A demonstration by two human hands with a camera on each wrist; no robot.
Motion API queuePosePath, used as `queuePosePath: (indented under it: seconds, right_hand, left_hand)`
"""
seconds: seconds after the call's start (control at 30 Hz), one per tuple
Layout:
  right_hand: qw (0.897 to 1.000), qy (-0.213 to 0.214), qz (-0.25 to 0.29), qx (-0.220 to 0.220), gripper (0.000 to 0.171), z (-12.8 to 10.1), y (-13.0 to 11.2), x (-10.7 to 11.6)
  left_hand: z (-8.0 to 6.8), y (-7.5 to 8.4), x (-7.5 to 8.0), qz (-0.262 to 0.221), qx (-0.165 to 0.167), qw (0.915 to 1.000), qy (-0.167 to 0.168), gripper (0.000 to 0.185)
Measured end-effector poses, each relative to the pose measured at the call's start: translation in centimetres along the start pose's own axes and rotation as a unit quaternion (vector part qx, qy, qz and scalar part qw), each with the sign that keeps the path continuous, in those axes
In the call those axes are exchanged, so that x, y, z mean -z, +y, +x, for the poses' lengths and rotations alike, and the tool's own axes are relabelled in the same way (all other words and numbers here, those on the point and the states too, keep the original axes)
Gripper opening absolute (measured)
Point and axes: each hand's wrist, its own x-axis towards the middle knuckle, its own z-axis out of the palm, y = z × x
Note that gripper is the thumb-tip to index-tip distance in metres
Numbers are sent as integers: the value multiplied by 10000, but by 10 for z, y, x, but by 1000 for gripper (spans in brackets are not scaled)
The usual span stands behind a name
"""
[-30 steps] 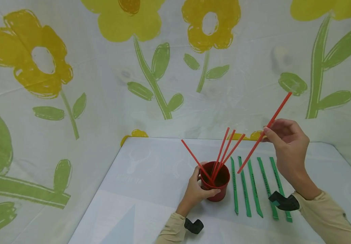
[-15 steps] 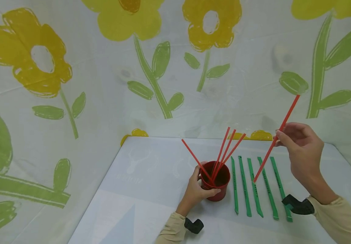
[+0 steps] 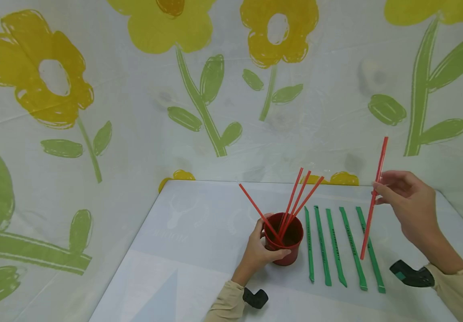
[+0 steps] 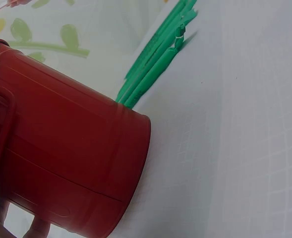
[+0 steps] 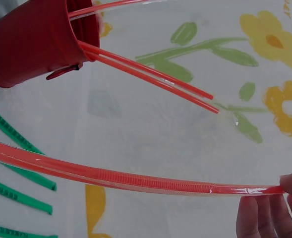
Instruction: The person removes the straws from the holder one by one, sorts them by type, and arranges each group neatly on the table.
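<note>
one hand grips a red cup of straws; the other holds a straw well to the cup's right.
the red cup (image 3: 288,257) stands upright on the white table (image 3: 183,255), with the left hand (image 3: 257,255) wrapped round its left side, thumb at the near side. four red straws (image 3: 301,192) lean inside the cup, one to its left and three to its right. beyond the cup's right side, the right hand (image 3: 412,208) pinches a fifth straw (image 3: 370,219) between thumb and fingers, its top tilted slightly away from the cup. five green strips (image 3: 337,248) lie in a row to the cup's right, the first just beside it. behind the cup hangs a flowered cloth (image 3: 134,161).
</note>
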Motion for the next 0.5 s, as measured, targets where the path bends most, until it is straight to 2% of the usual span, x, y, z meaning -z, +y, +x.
queuePosePath:
  seconds: [0.17,0.37,0.5]
  right_hand:
    - [9997,-116,-166,-156,24,0,7,5]
    - [9994,-197,-5,-302,22,0,13,10]
    - [9985,-251,-117,-476,22,0,19,14]
  left_hand:
    - [0,0,0,14,-18,10000,3,78]
    - [0,-1,-1,25,24,10000,4,78]
    - [0,-1,0,22,37,10000,5,78]
